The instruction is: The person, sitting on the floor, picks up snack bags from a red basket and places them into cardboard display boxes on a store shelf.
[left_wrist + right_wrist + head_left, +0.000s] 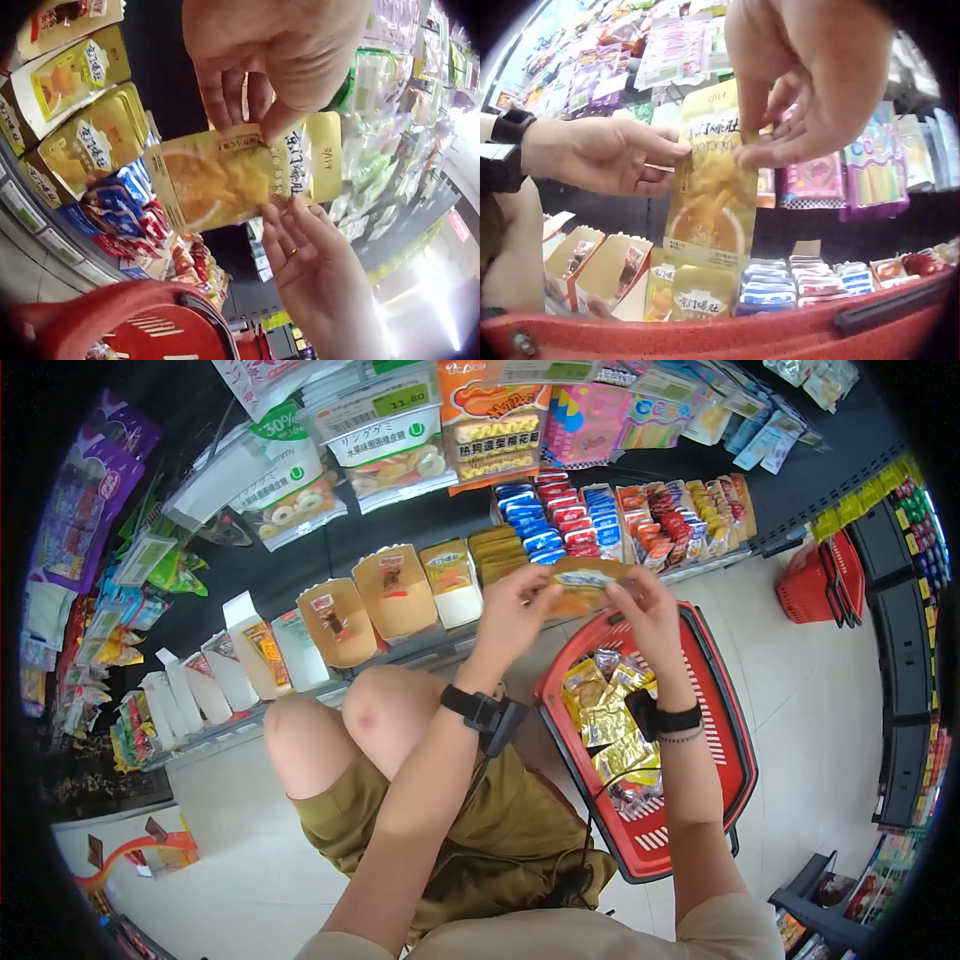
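Observation:
A gold snack packet [580,595] with a picture of yellow food is held up between both hands, above the shelf edge and the far end of the basket. My left hand [512,615] pinches one long edge of it between thumb and fingers. From the opposite edge my right hand [652,622] grips it the same way, as the right wrist view shows with the packet [709,195] upright and its printed front in sight. Similar gold packets [94,139] stand in a row on the shelf below. A ring shows on the right hand [319,270] in the left wrist view.
A red shopping basket [735,760] on the floor holds several gold packets [610,715]. Open snack boxes [338,622] and blue and red packets [530,520] line the low shelf. Bagged sweets [385,450] hang above. Another red basket [820,580] stands at the right.

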A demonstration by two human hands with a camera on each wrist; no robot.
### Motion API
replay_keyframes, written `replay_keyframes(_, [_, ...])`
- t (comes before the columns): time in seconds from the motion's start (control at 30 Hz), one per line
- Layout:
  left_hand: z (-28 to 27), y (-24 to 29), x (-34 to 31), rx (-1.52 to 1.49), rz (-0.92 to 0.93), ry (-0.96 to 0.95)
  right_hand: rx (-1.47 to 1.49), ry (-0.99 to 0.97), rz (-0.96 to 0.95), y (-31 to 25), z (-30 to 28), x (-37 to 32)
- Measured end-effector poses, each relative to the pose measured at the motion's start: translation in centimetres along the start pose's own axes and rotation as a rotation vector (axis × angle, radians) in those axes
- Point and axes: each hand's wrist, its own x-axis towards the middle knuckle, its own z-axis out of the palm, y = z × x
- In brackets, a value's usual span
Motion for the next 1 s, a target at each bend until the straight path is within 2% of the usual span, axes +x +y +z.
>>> replay_keyframes(0.07, [-2.3,-0.2,0.3,0.120,-0.126,0.138,0.001,-0.062,-0.021,0.9,2.6,2.0])
replay_keyframes(0.1, [-3.1,-2.3,0.6,0.180,-0.024,0.196,-0.005,-0.118,-0.042,1.5,3.7,2.7])
replay_keyframes(0.13, [-3.6,-2.7,0.5,0.185,-0.025,0.202,0.000,-0.123,-0.043,2.4,4.4,3.3])
replay_keyframes(0.2, [-4.5,-3.3,0.1,0.550,-0.082,0.253,-0.192,-0.187,-0.047,4.7,5.7,4.2])
replay_keyframes(0.4, [-4.4,-6.8,0.2,0.689,-0.270,0.233,-0.299,-0.254,0.002,8.9,7.0,4.8])
replay_keyframes(0.47, [-4.1,-7.6,0.2,0.660,-0.276,0.260,-0.362,-0.168,-0.063,9.2,7.0,4.6])
replay_keyframes(0.53, [-3.9,-8.9,0.2,0.632,-0.281,0.287,-0.323,-0.119,-0.006,8.5,6.3,4.2])
replay_keyframes(0.6, [-3.9,-9.8,0.5,0.601,-0.142,0.406,-0.283,-0.071,0.046,7.5,5.4,3.8])
replay_keyframes(0.67, [-3.5,-6.8,1.0,0.585,-0.175,0.417,0.009,0.006,-0.007,6.6,3.4,2.7])
replay_keyframes(0.7, [-3.0,-5.3,1.2,0.572,-0.208,0.435,0.031,0.058,0.000,5.8,2.2,2.0])
replay_keyframes(0.73, [-2.5,-4.8,1.5,0.566,-0.206,0.418,0.052,0.111,0.004,5.2,0.9,1.2])
replay_keyframes(0.77, [-1.8,-4.2,1.6,0.425,-0.141,0.365,0.062,0.186,0.055,5.1,-0.6,0.1])
replay_keyframes(0.83, [0.1,-3.3,1.8,0.164,-0.076,0.240,-0.003,0.292,0.116,7.3,-4.1,-2.2])
replay_keyframes(0.87, [1.1,-2.8,1.6,0.159,-0.075,0.226,-0.039,0.347,0.157,8.2,-5.4,-3.7])
replay_keyframes(0.93, [3.1,-1.8,0.7,0.114,-0.083,-0.101,-0.201,0.310,0.247,12.1,-8.0,-7.6])
replay_keyframes(0.97, [4.2,-1.4,0.4,0.108,-0.081,-0.111,-0.390,0.236,0.304,14.2,-8.8,-9.5])
replay_keyframes(1.0, [5.2,-1.1,-0.1,0.092,-0.095,-0.239,-0.576,0.158,0.361,15.6,-9.1,-11.3])
